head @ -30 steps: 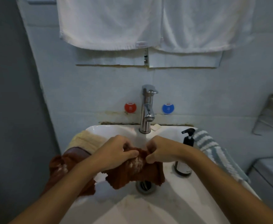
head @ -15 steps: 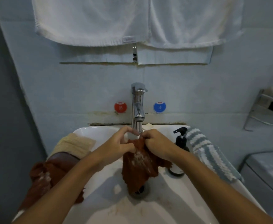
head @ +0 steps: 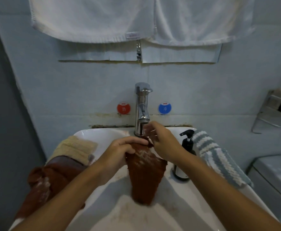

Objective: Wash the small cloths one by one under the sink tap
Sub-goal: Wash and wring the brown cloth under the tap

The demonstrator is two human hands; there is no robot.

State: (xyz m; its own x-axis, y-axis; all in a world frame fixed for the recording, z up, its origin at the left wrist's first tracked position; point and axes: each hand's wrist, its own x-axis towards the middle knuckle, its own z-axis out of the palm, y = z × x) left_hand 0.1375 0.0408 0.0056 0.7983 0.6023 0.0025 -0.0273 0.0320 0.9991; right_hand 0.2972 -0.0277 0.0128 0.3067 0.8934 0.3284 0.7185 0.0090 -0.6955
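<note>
Brown cloth [head: 144,172], flecked with suds, hangs over the sink [head: 103,132] bowl directly at 6 o'clock of the tap [head: 142,107]. Left hand [head: 119,150] grips its top edge; right hand [head: 161,142] pinches the corner beside the spout. Step in hand: rinsing. Next move likely requires running water and rubbing the fabric.

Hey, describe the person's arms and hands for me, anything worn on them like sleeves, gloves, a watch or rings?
Both forearms are bare as far as the frame shows, with no sleeves in view. The left hand and right hand wear no gloves. No watch, bracelet or ring is visible on either, though the dim light could hide something small.
</note>
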